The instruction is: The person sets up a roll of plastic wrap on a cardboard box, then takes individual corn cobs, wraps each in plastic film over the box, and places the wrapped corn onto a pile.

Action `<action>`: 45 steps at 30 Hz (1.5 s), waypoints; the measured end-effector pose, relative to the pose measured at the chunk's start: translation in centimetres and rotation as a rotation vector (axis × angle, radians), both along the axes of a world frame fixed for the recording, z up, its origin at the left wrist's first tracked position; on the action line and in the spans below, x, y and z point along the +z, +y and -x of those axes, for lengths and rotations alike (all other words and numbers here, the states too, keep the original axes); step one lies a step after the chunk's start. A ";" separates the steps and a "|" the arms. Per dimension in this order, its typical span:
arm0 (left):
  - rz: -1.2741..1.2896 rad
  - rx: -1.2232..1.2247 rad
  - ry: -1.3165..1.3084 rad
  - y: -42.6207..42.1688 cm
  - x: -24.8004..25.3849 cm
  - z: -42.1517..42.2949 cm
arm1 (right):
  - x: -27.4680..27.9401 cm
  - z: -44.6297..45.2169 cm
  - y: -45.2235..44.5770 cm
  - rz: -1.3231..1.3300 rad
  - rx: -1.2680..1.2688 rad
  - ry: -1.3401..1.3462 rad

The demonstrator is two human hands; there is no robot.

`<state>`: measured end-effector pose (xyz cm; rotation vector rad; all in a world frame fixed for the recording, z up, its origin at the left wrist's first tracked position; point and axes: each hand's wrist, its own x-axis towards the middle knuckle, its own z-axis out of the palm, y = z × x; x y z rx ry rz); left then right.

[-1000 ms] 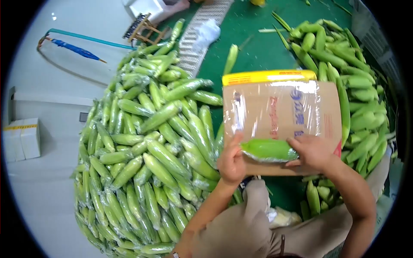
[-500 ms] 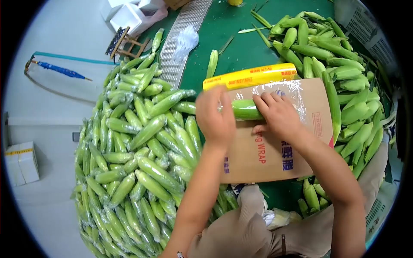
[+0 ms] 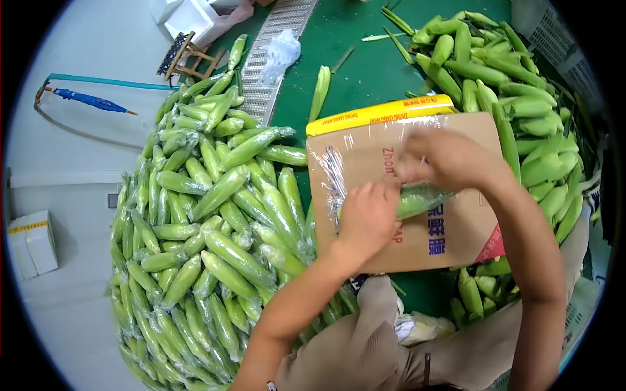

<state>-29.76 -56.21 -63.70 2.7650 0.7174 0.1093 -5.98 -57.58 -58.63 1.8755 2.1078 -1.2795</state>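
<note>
An ear of corn (image 3: 422, 201) in green husk with clear film around it lies on top of a cardboard box (image 3: 365, 257). My left hand (image 3: 370, 215) is closed on the left end of this ear. Just above the ear is my right hand (image 3: 440, 158), its fingers smeared by motion, so what they hold does not show. Clear plastic film (image 3: 331, 171) is stretched over the box's left part. Along the box's far edge runs a yellow roll of cling film (image 3: 385, 115) with printed lettering.
A large heap of film-wrapped corn (image 3: 222, 260) lies on the left. Unwrapped corn (image 3: 521, 104) is piled on the right, beside a grey crate (image 3: 548, 36). One loose ear (image 3: 319, 93), a metal grating (image 3: 257, 88) and a small wooden stool (image 3: 189, 58) are farther back.
The ear has shifted toward me and slightly right across the box. My left hand came down and right onto its left end. My right hand moved up off the ear.
</note>
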 end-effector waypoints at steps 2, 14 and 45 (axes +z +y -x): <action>0.033 -0.064 -0.006 0.7 0.3 -0.3 | -4.7 1.5 0.0 -0.406 0.096 -0.012; 0.510 -0.312 0.607 -1.4 4.9 -0.9 | -10.2 3.8 -1.9 -0.637 0.179 -0.146; 1.234 0.586 -1.759 5.1 5.7 21.1 | -0.9 19.6 -13.1 -0.488 -0.191 0.594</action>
